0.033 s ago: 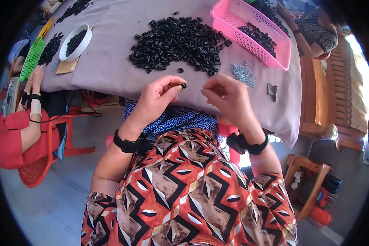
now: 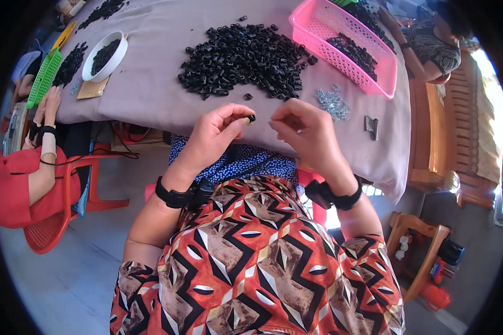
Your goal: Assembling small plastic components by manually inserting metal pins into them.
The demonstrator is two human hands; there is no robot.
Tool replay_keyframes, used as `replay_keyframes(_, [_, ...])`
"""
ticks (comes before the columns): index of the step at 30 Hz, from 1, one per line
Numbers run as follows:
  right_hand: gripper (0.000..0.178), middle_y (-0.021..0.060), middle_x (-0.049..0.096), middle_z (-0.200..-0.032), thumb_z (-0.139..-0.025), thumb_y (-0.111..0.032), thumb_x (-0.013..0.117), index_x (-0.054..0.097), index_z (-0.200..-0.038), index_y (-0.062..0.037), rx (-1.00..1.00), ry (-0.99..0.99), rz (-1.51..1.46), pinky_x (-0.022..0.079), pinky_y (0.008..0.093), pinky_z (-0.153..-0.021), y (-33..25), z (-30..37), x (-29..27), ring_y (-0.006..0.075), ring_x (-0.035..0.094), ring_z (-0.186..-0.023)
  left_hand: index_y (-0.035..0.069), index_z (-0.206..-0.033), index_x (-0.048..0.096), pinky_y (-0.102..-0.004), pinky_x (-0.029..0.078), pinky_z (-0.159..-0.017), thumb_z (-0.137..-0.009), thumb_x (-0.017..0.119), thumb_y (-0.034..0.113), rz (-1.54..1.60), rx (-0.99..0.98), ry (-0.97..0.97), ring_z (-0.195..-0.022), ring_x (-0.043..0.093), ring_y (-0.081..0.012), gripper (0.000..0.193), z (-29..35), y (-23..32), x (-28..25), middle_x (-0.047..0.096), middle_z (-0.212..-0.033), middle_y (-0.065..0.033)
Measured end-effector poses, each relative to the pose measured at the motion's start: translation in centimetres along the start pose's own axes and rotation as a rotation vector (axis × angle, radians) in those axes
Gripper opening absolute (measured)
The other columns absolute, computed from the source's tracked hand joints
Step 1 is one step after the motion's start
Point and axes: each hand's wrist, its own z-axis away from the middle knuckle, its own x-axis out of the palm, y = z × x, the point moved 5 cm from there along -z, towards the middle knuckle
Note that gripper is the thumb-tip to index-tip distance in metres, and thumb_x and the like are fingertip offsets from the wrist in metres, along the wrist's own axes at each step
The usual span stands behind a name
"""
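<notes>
Over the near edge of the table, my left hand [image 2: 221,125] pinches a small black plastic piece [image 2: 252,118] between thumb and forefinger. My right hand [image 2: 308,127] is closed in a pinch just to its right, the fingertips apart from the black piece. A tiny pale glint shows at those fingertips; whether it is a small part or a nail I cannot make out. Beyond both hands lies a large heap of similar black pieces [image 2: 243,61], with one loose piece [image 2: 248,96] nearer me. Small silvery metal parts [image 2: 333,105] lie beyond my right hand.
A pink plastic basket [image 2: 341,60] holding black pieces stands at the far right. Near the right edge lies a dark flat scrap [image 2: 371,127]. A white bowl [image 2: 117,58] and green basket [image 2: 43,78] are at left. People sit at left and far right.
My right hand has shifted slightly left, closer to the black piece. My left hand keeps its pinch and has barely moved.
</notes>
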Motion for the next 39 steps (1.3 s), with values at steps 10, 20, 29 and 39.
replay_keyframes(10, [0.010, 0.0079, 0.065, -0.085, -0.086, 0.001, 0.069, 0.067, -0.096, 0.0023, 0.044, -0.043, -0.042, 0.052, 0.0268, -0.066, 0.2, -2.2, 3.9, 0.0127, 0.065, -0.075, 0.000, -0.117, 0.065, -0.0202, 0.051, -0.071, -0.098, 0.061, 0.009, 0.050, -0.050, 0.034, -0.080, 0.061, -0.0043, 0.021, 0.6, -0.9, -1.0, 0.067, -0.095, 0.0003])
replay_keyframes(20, [0.024, 0.0092, 0.063, -0.105, -0.089, 0.000, 0.064, 0.070, -0.112, -0.0014, -0.177, -0.097, 0.125, 0.052, 0.0276, -0.069, -1.4, -1.3, 5.4, 0.0166, 0.063, -0.086, 0.003, -0.112, 0.067, -0.0207, 0.052, -0.067, -0.097, 0.063, 0.012, 0.250, -0.036, 0.085, -0.073, 0.061, -0.0038, 0.017, 0.2, -2.4, -2.0, 0.067, -0.088, 0.0024])
replay_keyframes(29, [0.012, 0.0148, 0.064, -0.090, -0.086, -0.005, 0.066, 0.069, -0.098, -0.0020, -0.268, 0.045, 0.528, 0.053, 0.0397, -0.070, 0.4, -5.6, 3.5, 0.0337, 0.066, -0.078, 0.003, -0.108, 0.066, -0.0226, 0.055, -0.066, -0.096, 0.066, 0.014, 0.231, -0.041, 0.106, -0.072, 0.063, -0.0061, 0.016, 0.0, -2.6, -2.0, 0.066, -0.083, 0.0013])
replay_keyframes(39, [0.014, 0.0148, 0.064, -0.091, -0.083, -0.002, 0.065, 0.070, -0.097, -0.0018, -0.306, 0.013, 0.636, 0.053, 0.0397, -0.071, 1.4, -6.3, 4.7, 0.0340, 0.066, -0.078, 0.002, -0.111, 0.065, -0.0229, 0.056, -0.066, -0.095, 0.066, 0.013, 0.250, -0.062, 0.093, -0.073, 0.063, -0.0065, 0.019, -0.1, -2.6, -2.0, 0.065, -0.083, 0.0003])
